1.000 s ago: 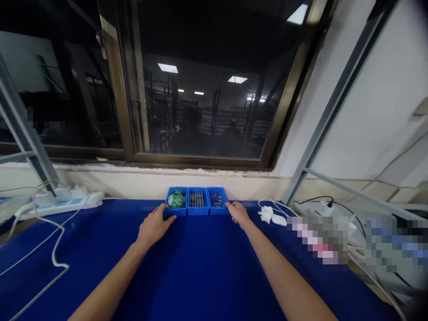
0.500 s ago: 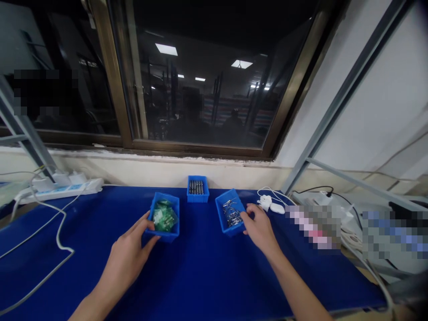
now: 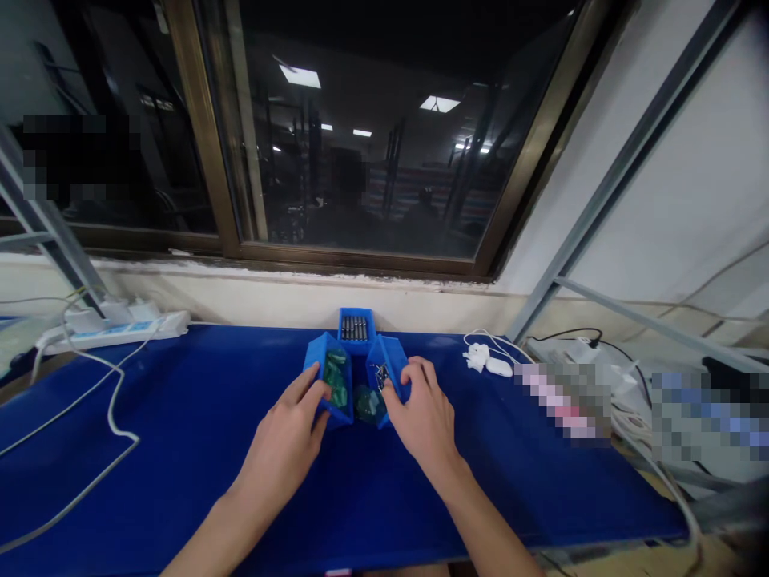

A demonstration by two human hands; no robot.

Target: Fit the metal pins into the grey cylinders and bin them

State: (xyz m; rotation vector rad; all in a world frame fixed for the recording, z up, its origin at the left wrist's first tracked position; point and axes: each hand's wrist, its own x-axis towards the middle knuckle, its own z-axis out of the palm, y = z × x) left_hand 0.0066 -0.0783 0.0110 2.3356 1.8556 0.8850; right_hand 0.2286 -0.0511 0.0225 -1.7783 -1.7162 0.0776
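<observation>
Over the tabletop (image 3: 354, 497), two tilted blue bins (image 3: 314, 355) (image 3: 395, 357) in both hands (image 3: 287, 426) (image 3: 424, 413).

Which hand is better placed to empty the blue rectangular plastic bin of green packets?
Left hand, probably: it grips that tilted blue bin, while the right hand holds the tilted blue plastic bin of small silvery metal pieces.

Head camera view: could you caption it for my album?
Left hand and right hand hold tilted blue bins, one of green items, one of small metal pieces.
</observation>
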